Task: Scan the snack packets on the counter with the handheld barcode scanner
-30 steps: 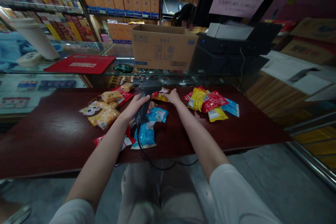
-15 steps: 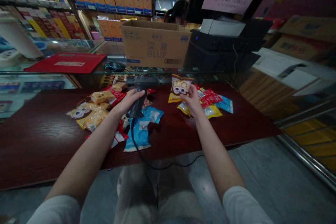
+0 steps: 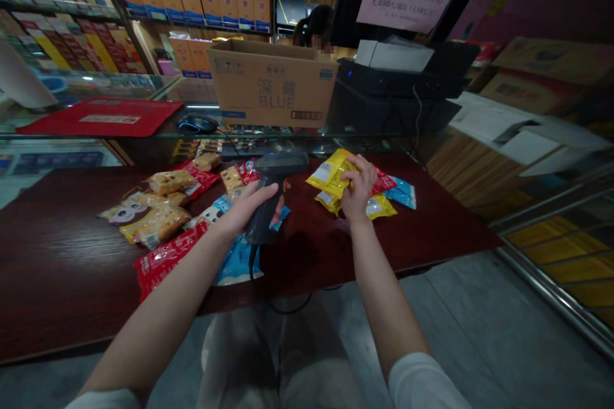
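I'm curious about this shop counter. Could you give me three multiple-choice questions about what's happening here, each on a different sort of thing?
1. Where is the cardboard box?
A) On the glass counter
B) On the floor
C) On the wooden table

2. What colour is the packet in the right hand?
A) Blue
B) Yellow
C) Green

3. What is the left hand doing with the barcode scanner?
A) Nothing, the scanner lies on the table
B) Holding it by its cable
C) Gripping its handle

Answers:
1. A, its base rests on the glass top.
2. B, yellow wrapper shows beside the fingers.
3. C, the fingers wrap around the handle.
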The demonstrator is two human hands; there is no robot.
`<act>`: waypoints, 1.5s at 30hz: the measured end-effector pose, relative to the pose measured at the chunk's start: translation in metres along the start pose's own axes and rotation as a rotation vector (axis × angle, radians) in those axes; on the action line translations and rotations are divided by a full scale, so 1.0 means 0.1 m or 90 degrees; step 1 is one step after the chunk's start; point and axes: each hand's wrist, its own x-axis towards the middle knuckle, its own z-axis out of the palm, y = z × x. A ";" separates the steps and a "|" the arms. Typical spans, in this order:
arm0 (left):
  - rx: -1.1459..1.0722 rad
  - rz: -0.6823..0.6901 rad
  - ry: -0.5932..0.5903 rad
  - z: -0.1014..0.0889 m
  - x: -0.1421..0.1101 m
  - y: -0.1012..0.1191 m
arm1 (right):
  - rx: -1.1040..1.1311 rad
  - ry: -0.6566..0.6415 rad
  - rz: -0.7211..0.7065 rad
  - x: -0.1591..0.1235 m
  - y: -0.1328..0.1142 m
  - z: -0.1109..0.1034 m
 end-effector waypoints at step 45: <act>-0.090 -0.031 0.042 -0.23 0.07 -0.18 | 0.076 0.140 0.065 0.03 0.40 0.11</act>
